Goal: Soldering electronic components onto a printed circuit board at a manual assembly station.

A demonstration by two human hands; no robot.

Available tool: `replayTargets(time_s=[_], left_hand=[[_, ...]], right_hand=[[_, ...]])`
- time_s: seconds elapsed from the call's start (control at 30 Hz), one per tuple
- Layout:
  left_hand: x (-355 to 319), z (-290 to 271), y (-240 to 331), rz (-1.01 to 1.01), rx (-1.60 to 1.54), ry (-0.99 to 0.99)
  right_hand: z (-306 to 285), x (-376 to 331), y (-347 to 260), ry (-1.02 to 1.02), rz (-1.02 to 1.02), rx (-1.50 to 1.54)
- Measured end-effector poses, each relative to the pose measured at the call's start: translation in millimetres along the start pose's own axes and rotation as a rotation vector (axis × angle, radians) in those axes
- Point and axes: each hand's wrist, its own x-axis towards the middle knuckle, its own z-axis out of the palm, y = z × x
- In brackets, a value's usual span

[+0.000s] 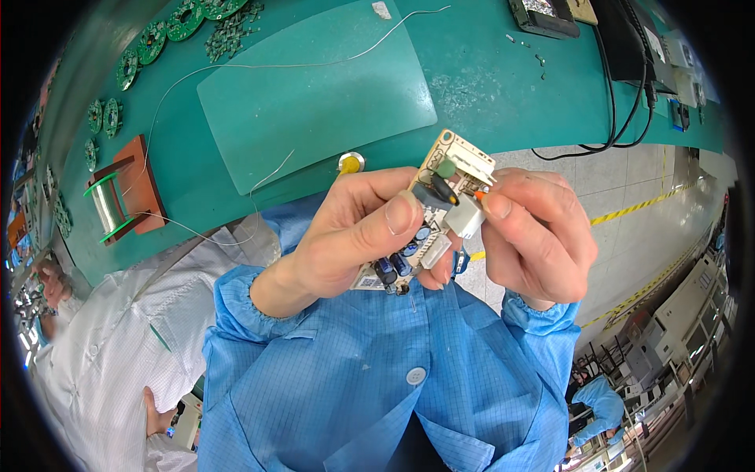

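A green workbench (480, 102) spans the upper part of the frame, the largest thing in view. Next comes the blue smock (338, 385), filling the lower centre, with a person in a white coat (118, 354) at the lower left. A smooth, pale green mat (314, 110) lies on the bench, upper centre.

At the middle of the frame, above the smock and off the bench, a circuit board (429, 214) is held tilted, its upper end leaning right. The left hand (338, 236) pinches it from the left, thumb over its face, fingers partly hidden behind. The right hand (543, 236) is at its right edge, just beside a white connector (465, 216).

A brown stand (148, 185) at the left carries a spool (108, 208) of silvery wire. Round green boards (185, 20) lie at the upper left. A small round part with a yellow centre (351, 163) sits near the bench's front edge. Smallest is an orange-tipped part (479, 194), pinched between the right thumb and forefinger; whether it is joined to the board, I cannot tell.
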Motion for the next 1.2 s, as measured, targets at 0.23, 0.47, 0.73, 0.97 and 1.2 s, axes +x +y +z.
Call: replayTargets(time_s=[0.23,0.47,0.73,0.97,1.2], left_hand=[[-1,4,2,-0.022,-0.06,0.052],[-4,-8,0,-0.066,-0.161,-0.068],[-5,3,6,-0.196,-0.283,-0.14],[-14,7,22,-0.172,0.021,0.009],[-21,13,39,0.755,1.357,0.253]], right_hand=[[-3,-1,-1,-0.032,0.031,0.017],[-10,-8,2,-0.024,0.23,0.304],[21,3,16,-0.102,0.661,1.527],[26,-7,28,-0.113,0.442,1.614],[25,-6,25,-0.039,0.443,1.242]])
